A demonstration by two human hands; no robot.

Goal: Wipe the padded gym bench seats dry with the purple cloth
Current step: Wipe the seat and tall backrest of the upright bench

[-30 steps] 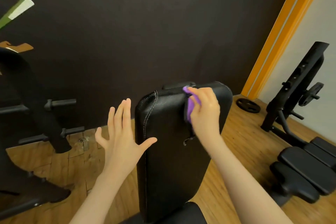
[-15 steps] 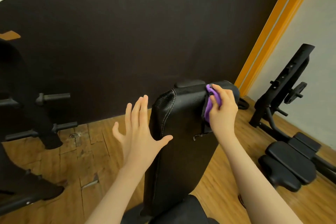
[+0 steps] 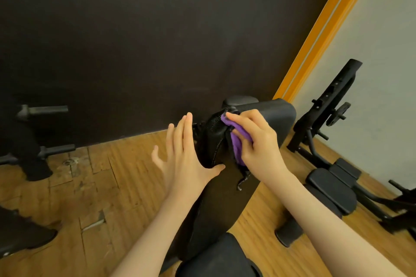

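Note:
A black padded bench backrest [image 3: 227, 198] rises at an incline in front of me, with its seat pad [image 3: 216, 256] at the bottom edge of the view. My right hand [image 3: 256, 141] grips the crumpled purple cloth [image 3: 236, 141] and presses it against the upper left part of the backrest. My left hand [image 3: 184, 155] is held flat with straight fingers beside the pad's left edge, its thumb touching the pad. A torn flap of black cover hangs just below the cloth.
A second black bench [image 3: 333, 186] with an upright frame stands on the right by the white wall. A dark rack with horizontal pegs [image 3: 42, 110] sits at the left. The wooden floor [image 3: 101, 182] has cracked boards. A dark wall lies close behind.
My right hand has carried the cloth leftward across the top of the backrest. My left hand has closed in on the pad's left edge. The view has shifted left.

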